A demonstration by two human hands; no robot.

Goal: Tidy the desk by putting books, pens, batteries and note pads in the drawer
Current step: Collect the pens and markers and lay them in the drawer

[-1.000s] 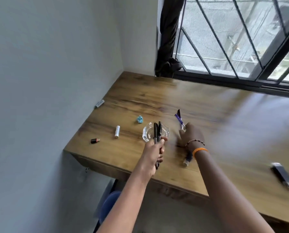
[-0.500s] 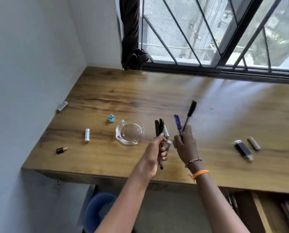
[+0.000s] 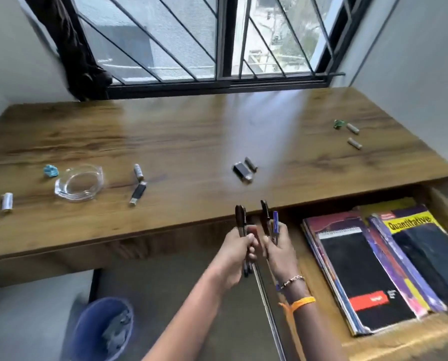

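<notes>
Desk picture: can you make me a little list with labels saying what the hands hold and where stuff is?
left hand: grips dark pens
right hand: grips a blue pen and a dark one
drawer: open, books inside
desk: batteries scattered, glass dish at left
floor: blue bin

Legible text: "Quantitative", black on the yellow band of the book cover (image 3: 410, 221) at the drawer's (image 3: 399, 345) right edge.
</notes>
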